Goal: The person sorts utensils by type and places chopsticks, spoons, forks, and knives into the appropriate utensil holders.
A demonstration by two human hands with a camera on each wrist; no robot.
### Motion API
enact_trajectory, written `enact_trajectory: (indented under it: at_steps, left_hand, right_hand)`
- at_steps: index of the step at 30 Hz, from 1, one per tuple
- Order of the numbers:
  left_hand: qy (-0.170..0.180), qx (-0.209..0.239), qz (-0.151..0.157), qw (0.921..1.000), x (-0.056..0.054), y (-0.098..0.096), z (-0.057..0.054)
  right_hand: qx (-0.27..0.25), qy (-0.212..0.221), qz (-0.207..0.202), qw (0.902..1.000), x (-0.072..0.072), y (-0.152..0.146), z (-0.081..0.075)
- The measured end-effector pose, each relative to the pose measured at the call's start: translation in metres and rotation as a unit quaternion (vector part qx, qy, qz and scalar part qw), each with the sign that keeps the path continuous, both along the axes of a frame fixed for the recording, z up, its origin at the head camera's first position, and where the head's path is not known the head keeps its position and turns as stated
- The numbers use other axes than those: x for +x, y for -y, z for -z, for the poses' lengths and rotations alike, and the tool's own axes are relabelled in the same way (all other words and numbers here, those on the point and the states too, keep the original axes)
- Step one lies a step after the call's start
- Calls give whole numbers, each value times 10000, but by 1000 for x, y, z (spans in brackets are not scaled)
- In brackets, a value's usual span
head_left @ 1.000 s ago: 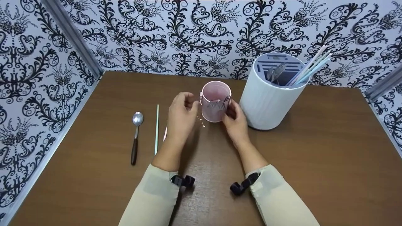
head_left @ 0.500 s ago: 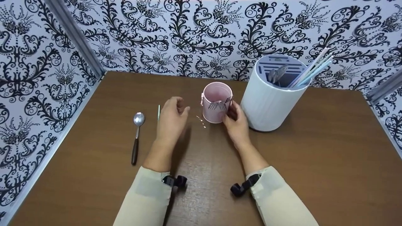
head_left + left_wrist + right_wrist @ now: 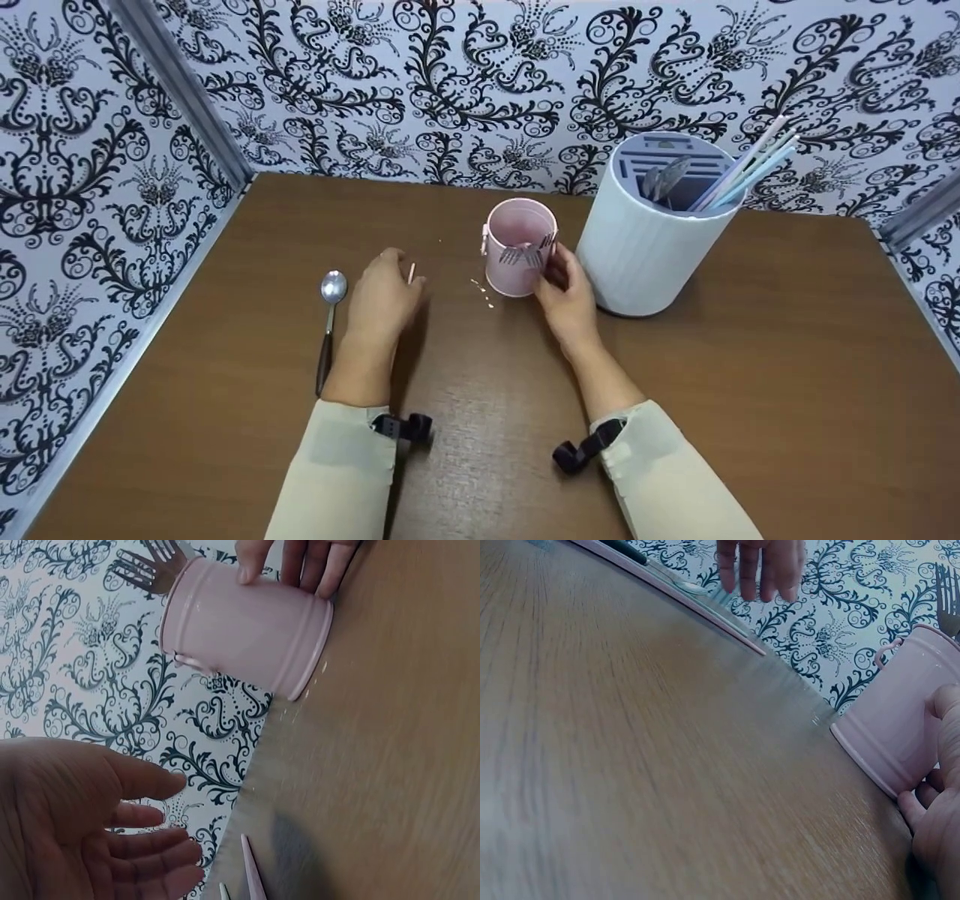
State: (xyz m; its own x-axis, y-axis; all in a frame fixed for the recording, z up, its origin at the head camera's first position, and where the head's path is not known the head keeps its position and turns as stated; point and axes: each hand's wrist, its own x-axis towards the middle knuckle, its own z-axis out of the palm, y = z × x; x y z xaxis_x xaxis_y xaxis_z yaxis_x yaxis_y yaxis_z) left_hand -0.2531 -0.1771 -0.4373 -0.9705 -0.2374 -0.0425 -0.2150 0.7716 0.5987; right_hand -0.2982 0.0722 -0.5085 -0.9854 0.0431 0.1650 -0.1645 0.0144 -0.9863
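A small pink metal pail [image 3: 508, 281] stands upright on the table with metal forks [image 3: 512, 256] in it, tines up over its rim. My right hand [image 3: 568, 307] grips the pail from the right, thumb on the front and fingers curled round its side. My left hand [image 3: 381, 300] is left of the pail, holding nothing; its fingers are loosely bent in the left wrist view. Beneath it lie a pink chopstick [image 3: 253, 870] and a pale green chopstick [image 3: 223, 891], mostly hidden by the hand in the head view. A spoon [image 3: 334, 286] with a dark handle lies left of that hand.
Close to the pail's right stands a tall white cutlery holder [image 3: 645, 255] with a grey slotted top. Metal cutlery [image 3: 665, 180] and several pastel chopsticks [image 3: 754, 169] stick out of it. Pale flecks [image 3: 481, 289] lie before the pail. Patterned walls close the back and sides.
My left hand has moved away from the pail, left and nearer, over the chopsticks and close to the spoon. My right hand keeps its hold on the pail, which stays in place.
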Motion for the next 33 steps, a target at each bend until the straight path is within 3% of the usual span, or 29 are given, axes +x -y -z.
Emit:
enact_trajectory:
  at_steps: [7,17,33]
  left_hand:
    - [388,-418,262,9980,3,7,5]
    - [820,-811,314,9928,6,7,4]
    - [1027,-1075,581,9872,13,4,5]
  right_hand:
    - [51,56,14,10000,0,0,0]
    - [95,64,46,9999,1,0,-4]
    - [174,65,13,9998,3,-2,-2]
